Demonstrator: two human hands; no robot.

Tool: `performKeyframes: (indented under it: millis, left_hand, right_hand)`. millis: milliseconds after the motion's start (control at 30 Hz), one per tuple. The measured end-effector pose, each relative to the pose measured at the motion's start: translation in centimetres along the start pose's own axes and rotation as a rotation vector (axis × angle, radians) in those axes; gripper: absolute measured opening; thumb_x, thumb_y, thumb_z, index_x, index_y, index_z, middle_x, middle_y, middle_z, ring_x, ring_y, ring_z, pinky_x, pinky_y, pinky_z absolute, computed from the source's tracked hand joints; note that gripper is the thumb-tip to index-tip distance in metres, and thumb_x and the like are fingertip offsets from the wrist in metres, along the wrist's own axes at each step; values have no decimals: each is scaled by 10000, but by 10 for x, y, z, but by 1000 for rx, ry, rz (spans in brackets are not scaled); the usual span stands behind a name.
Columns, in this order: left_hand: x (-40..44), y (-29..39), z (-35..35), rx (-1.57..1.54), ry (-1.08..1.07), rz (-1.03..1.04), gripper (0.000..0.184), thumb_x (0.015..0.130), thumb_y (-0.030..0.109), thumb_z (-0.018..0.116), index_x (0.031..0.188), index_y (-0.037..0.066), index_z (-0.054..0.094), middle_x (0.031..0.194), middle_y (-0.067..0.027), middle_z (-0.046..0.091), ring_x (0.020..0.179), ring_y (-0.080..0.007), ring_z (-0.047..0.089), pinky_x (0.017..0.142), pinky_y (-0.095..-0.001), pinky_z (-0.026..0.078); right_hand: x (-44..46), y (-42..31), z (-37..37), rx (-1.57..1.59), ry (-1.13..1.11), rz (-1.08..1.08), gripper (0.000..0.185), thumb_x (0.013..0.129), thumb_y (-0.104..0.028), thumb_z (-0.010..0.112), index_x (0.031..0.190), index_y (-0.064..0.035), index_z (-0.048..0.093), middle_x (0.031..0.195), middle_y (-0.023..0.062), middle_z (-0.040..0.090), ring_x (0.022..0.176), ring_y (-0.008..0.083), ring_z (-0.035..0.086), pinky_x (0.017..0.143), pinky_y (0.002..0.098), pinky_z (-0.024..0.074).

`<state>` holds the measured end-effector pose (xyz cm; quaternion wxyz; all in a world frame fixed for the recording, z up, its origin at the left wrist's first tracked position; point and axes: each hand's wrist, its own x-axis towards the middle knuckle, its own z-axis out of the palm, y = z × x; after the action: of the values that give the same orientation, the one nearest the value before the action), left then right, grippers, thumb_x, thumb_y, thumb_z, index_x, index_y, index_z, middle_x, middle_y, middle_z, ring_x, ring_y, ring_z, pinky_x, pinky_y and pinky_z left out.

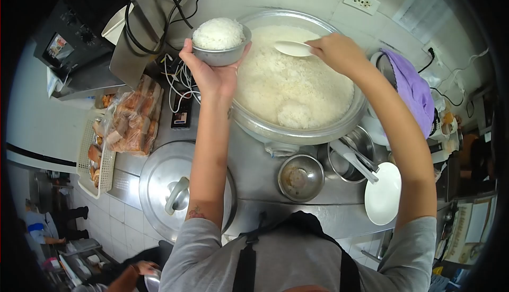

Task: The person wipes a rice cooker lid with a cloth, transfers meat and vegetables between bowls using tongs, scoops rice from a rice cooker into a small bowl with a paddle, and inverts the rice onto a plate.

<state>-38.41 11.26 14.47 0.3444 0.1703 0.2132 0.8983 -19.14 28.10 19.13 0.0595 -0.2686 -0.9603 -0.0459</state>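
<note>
My left hand (pixel 214 77) holds up a metal bowl (pixel 225 56) from below, its fingers around the sides. Cooked white rice (pixel 218 33) is heaped in a rounded mound above the bowl's rim. In my right hand (pixel 336 53) is a white rice paddle (pixel 292 48), gripped by its handle with the blade pointing left. The paddle is over a large metal pot (pixel 318 135) filled with rice (pixel 275 88). A rounded clump of rice lies near the pot's front side. Both the bowl and the paddle are raised above the counter.
A large metal lid (pixel 151 186) lies on the steel counter (pixel 254 186) at left. Nearby are an empty metal bowl (pixel 301 178), a metal container (pixel 350 154) with utensils, and a white oval dish (pixel 383 199). Bagged bread (pixel 135 117) and a basket (pixel 106 178) stand left. Other people are at lower left.
</note>
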Motion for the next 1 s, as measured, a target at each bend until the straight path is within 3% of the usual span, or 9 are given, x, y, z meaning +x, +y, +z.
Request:
performKeyframes:
  millis: [133,333,433,533,633,733,867,1000]
  left_hand:
    - [-12,10,5,-15,17,-28,680,925,556,400,1368,40,407,1418,-178,434,1301,-373,450,1029,-647,417]
    - [-17,21,-8,-46,35,-64,675,934,552,385,1373,40,417,1423,-179,442,1307,-375,449,1035,-651,408]
    - [-13,15,-5,-33,59,-58,675,935,554,382,1372,40,420,1420,-179,446,1303,-374,453,1036,-650,405]
    - [-10,3,-3,-32,51,-81,668,936,552,386,1372,47,424,1420,-177,448,1302,-369,457,1032,-643,405]
    - [-9,-2,-6,-29,32,-108,662,932,536,403,1384,52,419,1431,-176,439,1314,-371,443,1038,-648,393]
    - [-11,-2,-11,-19,29,-122,662,926,507,426,1405,51,404,1451,-179,419,1336,-386,417,1060,-666,371]
    - [-17,-4,-9,34,48,-134,652,925,514,432,1390,57,423,1438,-167,443,1320,-377,443,1059,-648,378]
    - [-18,-20,3,104,66,-161,669,902,546,463,1378,77,437,1423,-152,461,1314,-361,455,1054,-616,393]
  right_hand:
    - [56,-5,52,-93,-45,71,258,958,-264,548,1139,-193,718,956,125,701,950,311,665,803,428,537]
    - [59,14,52,171,-240,-5,268,942,-268,569,1123,-144,724,970,128,705,996,315,660,830,417,531]
    - [47,17,48,317,-312,-36,268,926,-263,585,1067,-85,726,861,133,693,814,260,678,739,386,530]
    - [42,20,52,517,-481,-73,274,968,-286,575,952,-64,735,611,38,568,525,114,511,514,287,438]
    - [38,30,44,801,-685,155,277,959,-317,594,902,-66,696,607,-20,499,462,53,420,416,234,346]
    - [29,42,51,983,-698,261,269,945,-330,615,1002,-73,668,628,-41,502,450,29,384,379,207,292]
    - [11,47,39,1164,-474,402,281,949,-333,614,1061,-76,622,640,-40,500,454,8,357,389,189,289]
    - [3,33,16,1186,-246,367,428,960,-304,593,1282,-23,571,680,-10,535,486,40,407,423,205,346]
